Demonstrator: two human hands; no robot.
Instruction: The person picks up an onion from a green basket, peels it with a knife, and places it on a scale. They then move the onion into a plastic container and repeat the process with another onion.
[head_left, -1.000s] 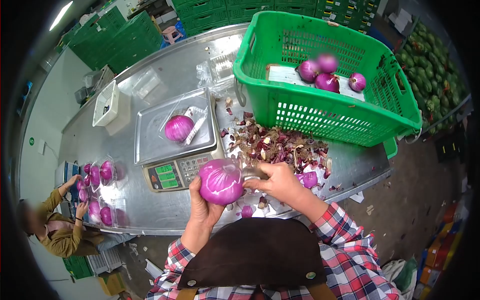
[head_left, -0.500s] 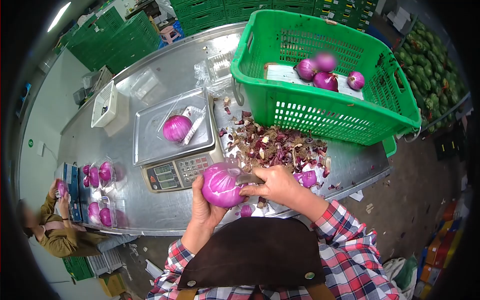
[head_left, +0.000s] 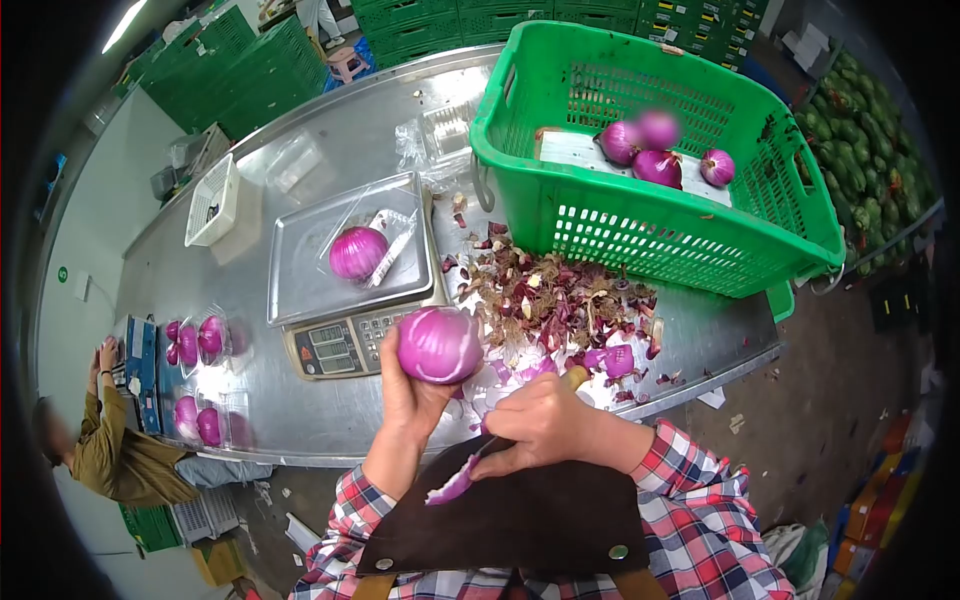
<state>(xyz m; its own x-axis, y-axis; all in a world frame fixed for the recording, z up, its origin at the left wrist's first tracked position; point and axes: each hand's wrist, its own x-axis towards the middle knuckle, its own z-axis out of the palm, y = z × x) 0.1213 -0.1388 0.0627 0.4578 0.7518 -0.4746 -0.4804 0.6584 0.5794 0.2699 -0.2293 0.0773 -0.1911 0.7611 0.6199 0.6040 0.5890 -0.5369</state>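
Note:
My left hand (head_left: pixel 412 400) is closed around a large purple onion (head_left: pixel 440 345), held up over the near edge of the metal table. Lower and to the right, my right hand (head_left: pixel 535 425) grips a small knife, whose wooden handle (head_left: pixel 575 377) sticks out behind the fist; most of its blade is hidden. A strip of onion peel (head_left: pixel 455 483) hangs from the thumb side of that hand, in front of the dark apron. Beyond both hands lies a heap of dry onion skins and roots (head_left: pixel 545 300).
A green crate (head_left: pixel 640 235) with several onions stands at the back right. Left of the skins is a scale (head_left: pixel 345 345) carrying a wrapped onion (head_left: pixel 358 254). Packed onions (head_left: pixel 210 338) and a white basket (head_left: pixel 212 212) sit further left. Another person (head_left: pixel 125 440) works at the far left.
My right hand with the knife has come away from the onion, down toward the apron, with a strip of peel. The onion has risen slightly and turned. The other person's hands have moved up.

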